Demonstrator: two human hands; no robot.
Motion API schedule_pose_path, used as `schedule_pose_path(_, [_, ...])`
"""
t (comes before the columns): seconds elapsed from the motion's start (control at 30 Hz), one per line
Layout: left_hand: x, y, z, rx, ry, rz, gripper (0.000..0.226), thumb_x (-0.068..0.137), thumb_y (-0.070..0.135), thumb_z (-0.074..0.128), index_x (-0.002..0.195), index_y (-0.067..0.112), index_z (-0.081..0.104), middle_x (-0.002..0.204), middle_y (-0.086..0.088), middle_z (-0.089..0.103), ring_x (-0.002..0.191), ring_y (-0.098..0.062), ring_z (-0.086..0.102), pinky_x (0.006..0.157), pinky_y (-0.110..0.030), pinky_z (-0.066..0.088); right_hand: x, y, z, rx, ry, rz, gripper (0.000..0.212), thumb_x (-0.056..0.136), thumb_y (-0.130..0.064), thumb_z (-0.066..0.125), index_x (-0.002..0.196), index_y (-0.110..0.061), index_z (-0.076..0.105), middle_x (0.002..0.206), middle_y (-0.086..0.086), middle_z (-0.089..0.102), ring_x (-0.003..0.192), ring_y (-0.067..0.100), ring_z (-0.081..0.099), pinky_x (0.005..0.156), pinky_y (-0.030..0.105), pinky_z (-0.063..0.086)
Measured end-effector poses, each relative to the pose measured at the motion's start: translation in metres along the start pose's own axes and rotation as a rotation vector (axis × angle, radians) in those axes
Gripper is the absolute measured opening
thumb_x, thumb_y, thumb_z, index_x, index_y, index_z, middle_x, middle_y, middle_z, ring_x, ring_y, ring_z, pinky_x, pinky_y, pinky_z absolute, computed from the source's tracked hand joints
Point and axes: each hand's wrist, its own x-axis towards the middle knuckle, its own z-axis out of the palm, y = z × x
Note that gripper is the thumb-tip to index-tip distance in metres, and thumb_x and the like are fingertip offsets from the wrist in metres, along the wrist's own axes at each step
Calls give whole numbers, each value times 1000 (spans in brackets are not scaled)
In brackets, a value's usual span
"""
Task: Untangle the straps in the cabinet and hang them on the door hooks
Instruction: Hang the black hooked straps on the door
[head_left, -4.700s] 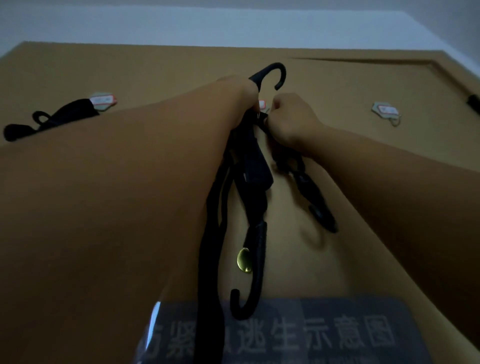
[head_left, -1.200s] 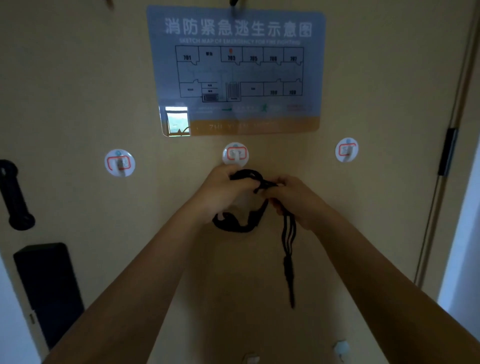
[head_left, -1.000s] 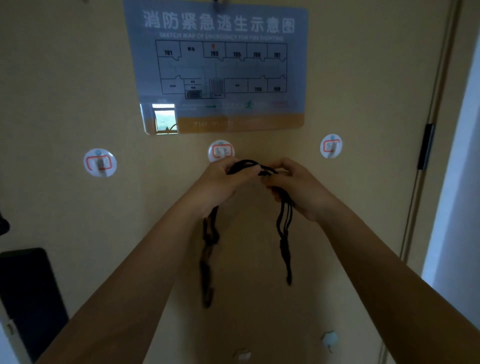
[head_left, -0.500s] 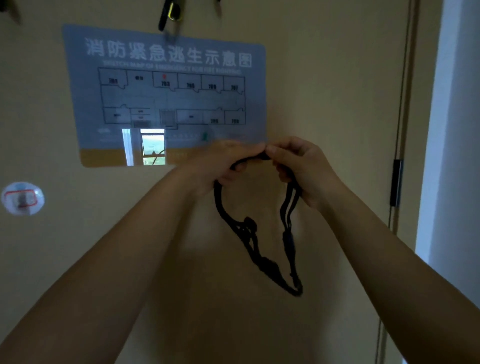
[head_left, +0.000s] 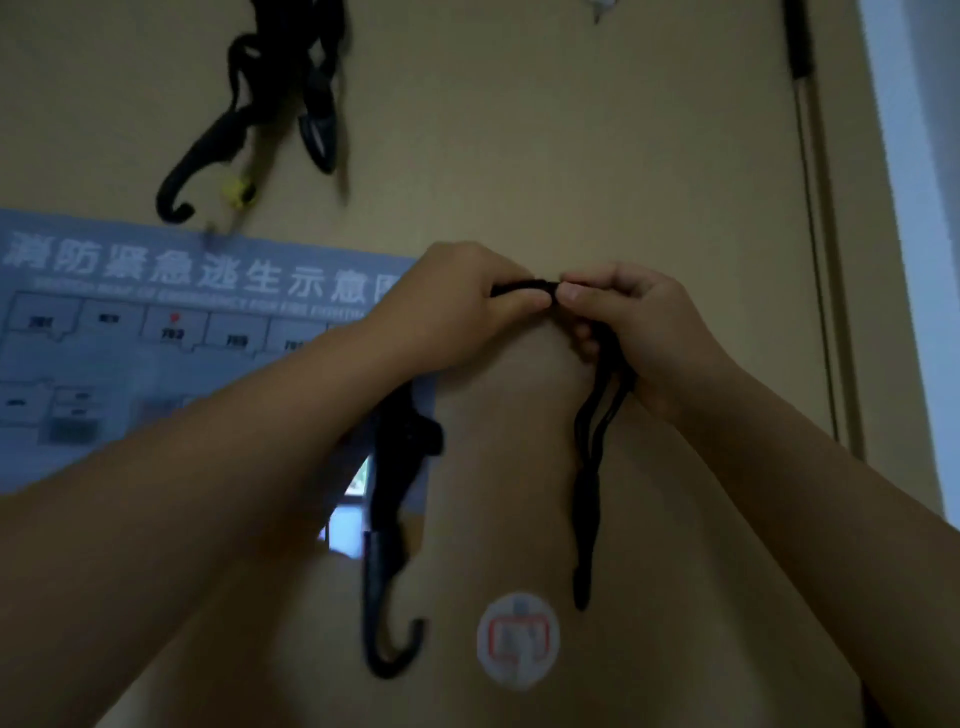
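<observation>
**Strap lifted above the lower hook row**

Both bare forearms fill the lower frame, reaching up to the door. The left hand (head_left: 457, 306) and right hand (head_left: 631, 332) each pinch the middle of a thin black elastic strap with plastic end hooks (head_left: 524, 287), a short span stretched taut between thumb and finger. One end drops from under the left wrist to a J-shaped hook near the bottom; the thinner end hangs from the right palm. Half a second ago the two ends drooped together in one loop; now they hang apart, and the hands have risen, so the round white adhesive door hook with a red outline (head_left: 518, 640) sits below them and between the dangling ends. I judge the strap untangled and being carried to a higher hook

Behind the left arm, the pale blue evacuation-plan poster (head_left: 156, 332) is partly covered. Farther up the tan wooden door (head_left: 571, 130), a black strap bundle with a yellow tag (head_left: 270, 104) already hangs, its hook cut off by the frame. Motion blur softens everything; no free hook shows up high
</observation>
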Motion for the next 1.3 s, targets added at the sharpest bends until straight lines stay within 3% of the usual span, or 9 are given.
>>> schedule_pose_path(0.1, [36, -2, -3, 155, 73, 51, 41, 90, 44, 48, 114, 13, 61, 108, -13, 69, 100, -29, 61, 81, -35, 43, 33, -13, -9, 50, 47, -75, 11, 81, -4, 63, 73, -11, 60, 56, 0, 53, 44, 7, 41, 38, 16, 30])
schedule_pose_path(0.23, [87, -5, -6, 403, 167, 95, 34, 94, 39, 43, 114, 14, 50, 109, -16, 63, 97, -35, 57, 68, -34, 33, 78, -28, -20, 15, 84, -183, 13, 82, -5, 63, 74, -14, 58, 60, 3, 50, 37, 5, 38, 34, 16, 27])
schedule_pose_path(0.4, [157, -15, -5, 290, 285, 176, 26, 95, 24, 44, 114, 11, 56, 112, -15, 60, 104, -31, 54, 84, -37, 39, 133, -57, -38, -44, 160, -277, 8, 83, -7, 63, 81, -13, 58, 66, 3, 54, 38, 4, 40, 34, 16, 29])
schedule_pose_path(0.53, [204, -22, -7, 223, 430, 155, 28, 93, 21, 48, 118, 14, 60, 117, -15, 55, 110, -27, 50, 74, -20, 26, 169, -78, -37, -144, 254, -380, 9, 84, -8, 63, 81, -15, 58, 65, -1, 55, 36, -4, 44, 36, 12, 32])
schedule_pose_path(0.7, [242, -25, -12, 185, 559, 74, 25, 92, 25, 49, 110, 12, 61, 116, -10, 60, 107, -24, 53, 85, -30, 38, 207, -91, -33, -139, 347, -454, 16, 84, -12, 64, 75, -20, 55, 74, -3, 57, 60, 4, 49, 49, 14, 39])
schedule_pose_path(0.83, [261, -26, -12, 67, 612, -4, 21, 90, 22, 52, 102, 11, 65, 112, -7, 64, 103, -20, 56, 78, -24, 39, 236, -93, -25, -109, 501, -529, 27, 81, -9, 64, 65, -24, 50, 73, -4, 56, 76, 12, 57, 71, 23, 47])
schedule_pose_path(0.93, [269, -26, -13, 26, 619, -72, 21, 89, 20, 53, 101, 16, 69, 110, -5, 67, 103, -19, 59, 77, -21, 41, 249, -98, -23, -150, 545, -507, 24, 78, -12, 66, 63, -24, 52, 82, 2, 62, 82, 17, 61, 75, 29, 50])
schedule_pose_path(1.03, [277, -22, -13, 39, 579, -188, 20, 86, 19, 56, 100, 19, 70, 107, -5, 68, 99, -21, 61, 77, -26, 44, 254, -102, -28, -312, 584, -448, 4, 81, -15, 65, 77, -16, 63, 93, 5, 67, 88, 20, 63, 81, 33, 54])
schedule_pose_path(1.3, [254, -17, -14, 331, 469, -170, 31, 86, 12, 49, 111, 17, 67, 123, -12, 59, 111, -33, 55, 88, -35, 44, 211, -87, -26, -874, 582, -524, 25, 85, -26, 52, 104, -13, 61, 115, 12, 62, 106, 34, 55, 73, 28, 34])
